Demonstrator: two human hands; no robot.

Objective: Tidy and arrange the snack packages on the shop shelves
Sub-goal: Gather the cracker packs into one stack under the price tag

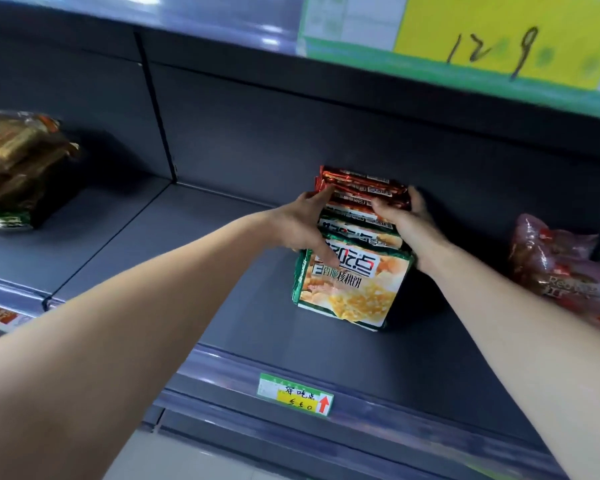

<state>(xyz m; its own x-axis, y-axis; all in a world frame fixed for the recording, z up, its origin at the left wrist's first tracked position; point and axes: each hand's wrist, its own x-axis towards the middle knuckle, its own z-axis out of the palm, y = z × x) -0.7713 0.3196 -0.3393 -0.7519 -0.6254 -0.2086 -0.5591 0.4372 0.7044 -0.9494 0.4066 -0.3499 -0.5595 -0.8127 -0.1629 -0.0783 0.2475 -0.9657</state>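
Squaring of a row of flat snack packages standing one behind another on the dark grey metal shelf (222, 271), centre right of the frame. The front green-and-orange biscuit packet (352, 292) faces the viewer and leans slightly; the red foil packs (364, 187) stand at the rear, near the back panel. The left hand (300, 225) presses the row's left side with nearly straight fingers, thumb laid across the front packet's face. The right hand (404, 221) curls its fingers over the red foil packs and grips them from the right. The step in hand appears to be compressing and aligning the row. The next move probably calls for even pressure from both sides to stand the packets upright, above the small green-and-yellow price label (295, 394). Pink-red plastic bags (555, 265) lie at the right edge, well apart.
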